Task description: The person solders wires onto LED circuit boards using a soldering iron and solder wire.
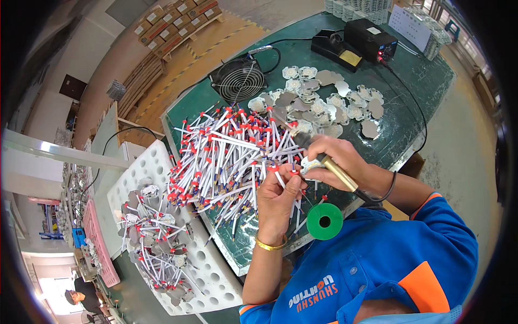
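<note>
Blue shirt [399,243] closest; left hand [276,201] pinches wire [277,176], right hand [345,159] fingers wrapped round iron [340,174]; spool [313,222] near, discs [356,110] beyond.

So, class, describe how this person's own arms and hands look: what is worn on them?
The left hand and right hand are ungloved. A gold-coloured bracelet circles the left wrist; none shows on the right. Both forearms are bare below short blue sleeves with orange trim at the edges.
</note>
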The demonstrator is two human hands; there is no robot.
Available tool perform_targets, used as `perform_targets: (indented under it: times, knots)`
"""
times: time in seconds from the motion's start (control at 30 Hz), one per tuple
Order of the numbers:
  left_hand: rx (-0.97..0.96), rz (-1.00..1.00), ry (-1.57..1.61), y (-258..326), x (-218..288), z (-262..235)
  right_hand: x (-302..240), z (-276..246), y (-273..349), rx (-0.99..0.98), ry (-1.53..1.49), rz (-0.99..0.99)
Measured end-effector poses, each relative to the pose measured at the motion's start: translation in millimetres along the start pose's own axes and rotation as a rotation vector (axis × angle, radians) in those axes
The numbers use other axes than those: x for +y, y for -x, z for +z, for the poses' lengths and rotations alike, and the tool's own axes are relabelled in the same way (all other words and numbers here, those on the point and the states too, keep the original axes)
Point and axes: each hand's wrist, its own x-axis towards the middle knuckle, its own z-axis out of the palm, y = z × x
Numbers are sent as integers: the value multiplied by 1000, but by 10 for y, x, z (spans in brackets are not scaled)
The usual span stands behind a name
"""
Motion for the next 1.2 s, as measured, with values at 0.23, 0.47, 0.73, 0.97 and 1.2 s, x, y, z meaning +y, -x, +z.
perform_targets:
  times: [0.23,0.47,0.73,0.97,1.2]
  knots:
    - [107,129,45,17,-90,-6,-26,139,-43,16,64,37]
    - [195,131,131,-40,-137,-15,-68,217,31,206,103,6]
    - [36,-43,163,-10,-73,-43,-69,64,-146,282,127,-8]
    - [5,-59,171,-11,-55,-72,-52,57,-122,223,59,-1]
    - [15,-69,113,-4,-54,-69,-26,20,-131,163,21,-50]
